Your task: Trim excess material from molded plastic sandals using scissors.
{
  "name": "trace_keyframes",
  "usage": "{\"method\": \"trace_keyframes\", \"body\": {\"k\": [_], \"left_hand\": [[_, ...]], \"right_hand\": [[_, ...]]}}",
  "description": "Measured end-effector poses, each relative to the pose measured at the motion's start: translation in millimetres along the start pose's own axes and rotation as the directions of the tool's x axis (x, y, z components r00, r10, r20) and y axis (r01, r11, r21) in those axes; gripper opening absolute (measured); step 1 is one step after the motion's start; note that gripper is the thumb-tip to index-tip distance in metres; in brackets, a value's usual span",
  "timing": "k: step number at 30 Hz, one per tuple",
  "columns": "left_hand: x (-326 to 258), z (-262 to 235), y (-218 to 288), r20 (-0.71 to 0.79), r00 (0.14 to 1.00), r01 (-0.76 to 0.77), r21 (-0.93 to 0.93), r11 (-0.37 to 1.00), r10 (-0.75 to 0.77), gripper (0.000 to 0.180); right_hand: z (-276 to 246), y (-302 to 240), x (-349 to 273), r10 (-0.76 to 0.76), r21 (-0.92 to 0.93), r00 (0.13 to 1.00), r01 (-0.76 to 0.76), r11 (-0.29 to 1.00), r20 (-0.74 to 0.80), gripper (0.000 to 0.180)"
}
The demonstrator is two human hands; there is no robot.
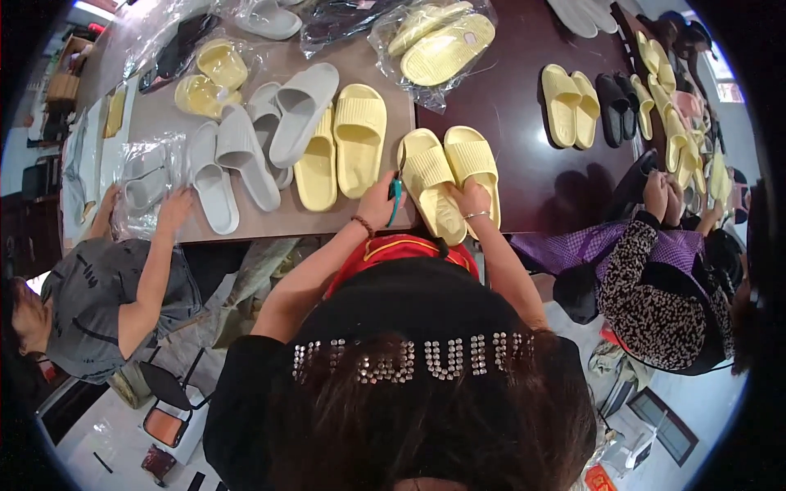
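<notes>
A pair of yellow slide slippers lies in front of me at the table's near edge: a left slipper [426, 176] and a right slipper [473, 155]. My right hand [472, 199] grips the right slipper, its fingers reaching in under the ribbed strap. Beside the left slipper, my left hand [378, 201] is closed around a small teal-handled tool [396, 193] with a dark tip; its kind is not clear. Just beyond that hand rests another yellow pair [360, 139], with several grey slippers [246, 159] to its left, some overlapping.
Clear bags hold yellow slippers [449, 49] at the back and grey ones on the left, where a person [123, 286] handles a bag [147, 184]. On the right, a person in a patterned sleeve [630, 262] works near yellow [561, 106] and black slippers [612, 110].
</notes>
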State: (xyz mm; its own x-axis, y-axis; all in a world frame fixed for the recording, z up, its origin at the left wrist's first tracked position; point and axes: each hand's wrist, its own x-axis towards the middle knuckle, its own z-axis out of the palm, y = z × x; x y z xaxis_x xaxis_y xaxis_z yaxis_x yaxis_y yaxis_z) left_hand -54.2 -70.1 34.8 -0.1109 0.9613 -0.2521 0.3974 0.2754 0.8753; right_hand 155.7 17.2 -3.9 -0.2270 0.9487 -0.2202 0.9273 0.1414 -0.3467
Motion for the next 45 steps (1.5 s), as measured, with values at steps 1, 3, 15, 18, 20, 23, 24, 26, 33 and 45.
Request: {"method": "trace_keyframes", "body": {"k": [1,3,15,18,20,23,24,26,33,45], "left_hand": [[4,3,-3,0.0,1.0,-0.003,0.0,1.0,0.003,0.045],[11,12,-12,-0.048,0.998,0.029,0.03,0.999,-0.028,0.046],[13,46,-7,-0.009,0.999,0.047,0.163,0.986,-0.046,0.051],[11,49,4,-0.039,0.996,0.09,0.188,0.978,-0.084,0.047],[18,53,3,-0.082,0.991,0.117,0.175,0.978,-0.104,0.045],[23,57,3,-0.132,0.989,0.089,0.149,0.985,-0.069,0.044],[24,59,3,-0.143,0.99,0.04,0.14,0.989,-0.02,0.045],[26,57,14,-0.164,0.986,0.032,0.077,0.996,-0.019,0.045],[28,26,43,-0.297,0.942,-0.204,-0.134,0.97,0.157,0.046],[7,31,28,-0.215,0.973,-0.023,-0.468,0.883,-0.088,0.044]], "right_hand": [[0,-2,0,-0.012,0.007,1.0,0.012,1.0,-0.004,0.05],[9,-4,-3,-0.013,0.033,1.0,0.014,0.999,-0.024,0.046],[-15,16,-23,0.034,0.054,0.992,-0.041,0.998,0.12,0.045],[-12,9,-22,0.084,0.034,0.994,-0.086,0.996,0.072,0.044],[-22,-3,-15,0.061,-0.002,0.995,-0.061,0.998,0.076,0.041],[-29,0,2,-0.047,-0.069,0.999,0.048,0.996,0.015,0.037],[-31,2,8,-0.136,-0.105,0.99,0.131,0.986,-0.044,0.037],[-47,-3,14,-0.121,-0.041,0.989,0.118,0.992,-0.082,0.036],[-60,3,24,-0.074,0.115,0.969,0.104,0.988,-0.238,0.033],[-44,14,23,0.231,0.412,0.94,-0.112,0.904,-0.25,0.045]]}}
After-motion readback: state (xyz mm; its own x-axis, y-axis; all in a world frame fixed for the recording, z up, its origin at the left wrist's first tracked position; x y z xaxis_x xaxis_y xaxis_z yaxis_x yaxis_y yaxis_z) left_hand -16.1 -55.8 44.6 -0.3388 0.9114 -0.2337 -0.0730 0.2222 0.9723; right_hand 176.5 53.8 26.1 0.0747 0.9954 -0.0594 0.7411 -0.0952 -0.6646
